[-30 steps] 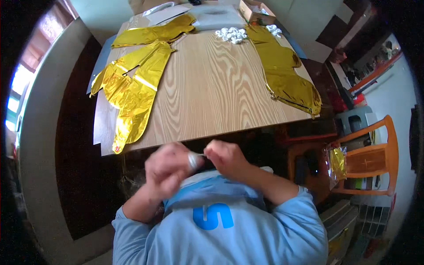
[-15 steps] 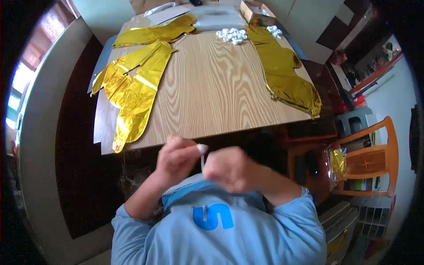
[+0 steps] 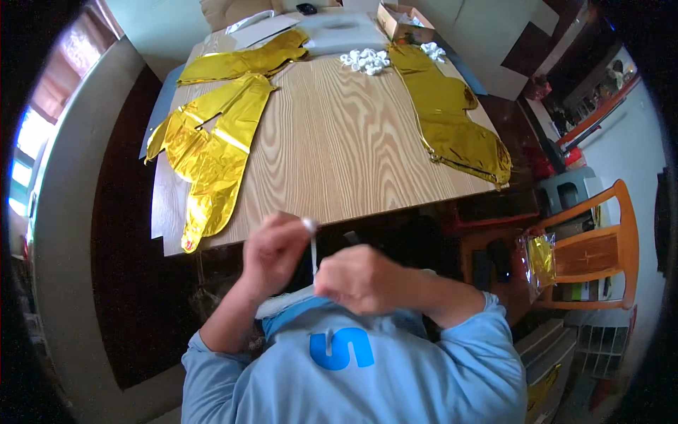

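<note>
L hand moved farther from R hand; white strand thin, straight btwn.

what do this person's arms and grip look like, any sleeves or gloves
Light blue fabric sleeves end near the elbows, leaving both forearms bare. The left grip and right grip are ungloved; no wristband shows, and blur leaves rings unclear.

The strip is white, as are the bundles. The near left foil is bright, shiny gold with pale glints; the right foil is a darker, olive gold. The table is light tan, patterned with wavy wood grain. The shirt is pale blue with a stronger blue print. The chair is orange-brown, the stool grey.
</note>
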The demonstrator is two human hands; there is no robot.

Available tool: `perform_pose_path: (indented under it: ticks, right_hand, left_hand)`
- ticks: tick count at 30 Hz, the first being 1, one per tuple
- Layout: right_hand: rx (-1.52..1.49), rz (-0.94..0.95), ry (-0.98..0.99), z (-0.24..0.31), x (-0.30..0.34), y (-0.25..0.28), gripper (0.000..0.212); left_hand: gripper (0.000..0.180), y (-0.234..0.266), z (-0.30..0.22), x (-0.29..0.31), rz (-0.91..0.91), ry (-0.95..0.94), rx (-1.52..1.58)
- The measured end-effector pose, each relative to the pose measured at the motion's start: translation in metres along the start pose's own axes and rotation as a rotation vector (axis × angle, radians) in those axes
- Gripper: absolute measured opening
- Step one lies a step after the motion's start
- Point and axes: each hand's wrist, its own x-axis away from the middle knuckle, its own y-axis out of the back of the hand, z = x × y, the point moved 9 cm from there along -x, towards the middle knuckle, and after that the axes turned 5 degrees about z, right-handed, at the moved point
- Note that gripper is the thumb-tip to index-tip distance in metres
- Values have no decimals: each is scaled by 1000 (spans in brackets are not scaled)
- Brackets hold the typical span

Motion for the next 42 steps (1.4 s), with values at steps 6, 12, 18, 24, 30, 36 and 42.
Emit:
perform_pose_path:
  ticks: [6,12,18,24,30,36,42]
  right_hand:
    - [128,13,32,-18,-2,1,8]
    - [106,-190,-193,-39,-8,38,6]
    - [161,-138,-78,-17,-14,43,11]
    - [107,-52,-45,-17,-3,13,10]
    - [2,-132,-208,-57,-4,32,19]
    - [194,-133,-58,-22,-17,36,20]
    - [-209,-114,-250,-60,4,4,19]
  left_hand:
    - [20,8,-15,4,-7,-3,60]
    - [21,-20,-28,4,167,-101,228]
    - [15,-32,-8,7,131,-26,83]
    - [12,3,17,7,-126,213,356]
    - [12,-17,4,7,10,213,599]
    - [10,-32,17,15,36,217,317]
    - [15,-23,21,7,-113,267,786]
